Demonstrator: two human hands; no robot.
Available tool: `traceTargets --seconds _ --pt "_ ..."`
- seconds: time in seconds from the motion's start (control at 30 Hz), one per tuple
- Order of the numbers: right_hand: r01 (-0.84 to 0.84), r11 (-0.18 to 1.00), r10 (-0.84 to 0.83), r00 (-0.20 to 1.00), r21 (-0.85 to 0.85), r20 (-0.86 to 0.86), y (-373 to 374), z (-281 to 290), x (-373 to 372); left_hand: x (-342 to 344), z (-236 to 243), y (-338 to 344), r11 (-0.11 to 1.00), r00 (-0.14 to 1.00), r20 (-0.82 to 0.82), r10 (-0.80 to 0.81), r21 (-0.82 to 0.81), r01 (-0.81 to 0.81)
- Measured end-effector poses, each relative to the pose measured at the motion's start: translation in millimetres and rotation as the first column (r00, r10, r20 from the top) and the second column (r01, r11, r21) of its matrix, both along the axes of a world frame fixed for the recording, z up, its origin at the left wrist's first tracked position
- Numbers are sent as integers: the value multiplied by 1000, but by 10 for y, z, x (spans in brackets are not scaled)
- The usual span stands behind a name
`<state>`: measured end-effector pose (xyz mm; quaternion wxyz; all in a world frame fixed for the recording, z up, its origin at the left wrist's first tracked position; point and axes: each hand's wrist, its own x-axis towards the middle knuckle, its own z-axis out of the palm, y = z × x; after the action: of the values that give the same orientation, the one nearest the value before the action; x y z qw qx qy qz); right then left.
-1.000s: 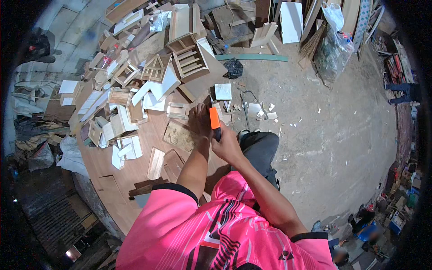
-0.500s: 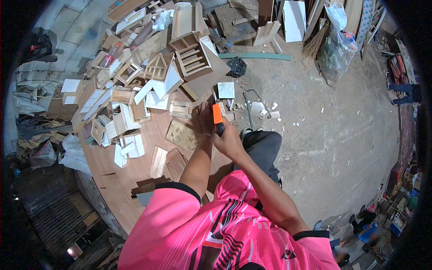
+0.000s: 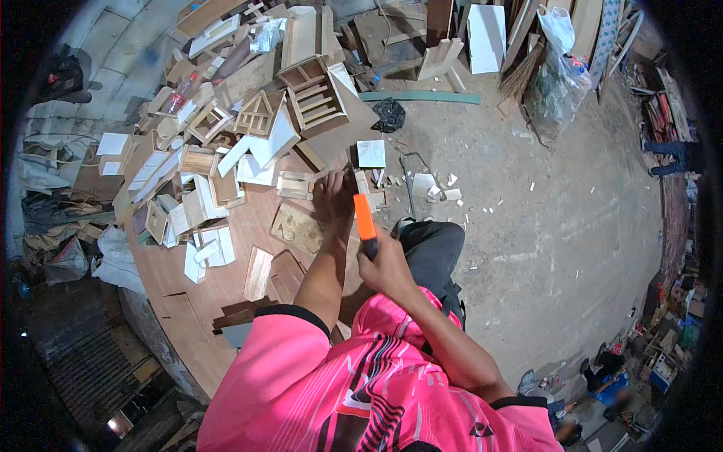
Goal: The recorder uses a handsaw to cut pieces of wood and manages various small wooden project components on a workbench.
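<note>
My right hand (image 3: 389, 265) is wrapped round the black grip of a handsaw (image 3: 364, 218), whose orange handle part points away from me. Its thin blade is seen nearly edge-on, at the table's right edge. Just left of the blade, my left hand (image 3: 334, 196) presses down near that edge with its fingers bent; what lies beneath it is hidden. Beside the left hand sits a small pale wooden frame piece (image 3: 295, 185). Closer to me on the table is a worn, stained wooden block (image 3: 298, 227).
Small wooden model houses and white panels (image 3: 316, 103) are heaped on the table (image 3: 218, 305). On the concrete floor lie offcuts (image 3: 424, 184), a black plastic bag (image 3: 388, 114) and a green strip (image 3: 429, 96). A broom (image 3: 521, 75) and a clear sack (image 3: 559, 98) stand at the far right. Other people are at the right edge.
The handsaw and my right hand have drawn back toward me, so a gap now shows between my two hands. The whole view has shifted slightly.
</note>
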<state>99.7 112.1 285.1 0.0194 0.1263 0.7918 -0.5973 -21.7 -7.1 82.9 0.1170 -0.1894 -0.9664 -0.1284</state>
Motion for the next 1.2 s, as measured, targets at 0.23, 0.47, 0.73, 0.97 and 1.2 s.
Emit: traceTargets --seconds 0.23,0.47,0.73,0.97,1.2 --pt "12 1000 -11 998 -11 61 105 -107 66 -4 141 73 997 993 -117 -22 65 30" --pt "-59 997 65 985 46 -158 -8 -345 -27 -38 176 134 998 993 -115 31 52 -25" --pt "18 1000 -17 999 -24 32 81 -290 -59 52 317 185 936 995 -41 94 343 -74" --pt "-46 999 47 998 -27 37 6 -11 -20 -27 184 111 993 997 -32 77 -88 -79" --pt "-89 991 102 987 -103 122 397 830 46 -31 -17 123 991 948 -317 -7 121 48"
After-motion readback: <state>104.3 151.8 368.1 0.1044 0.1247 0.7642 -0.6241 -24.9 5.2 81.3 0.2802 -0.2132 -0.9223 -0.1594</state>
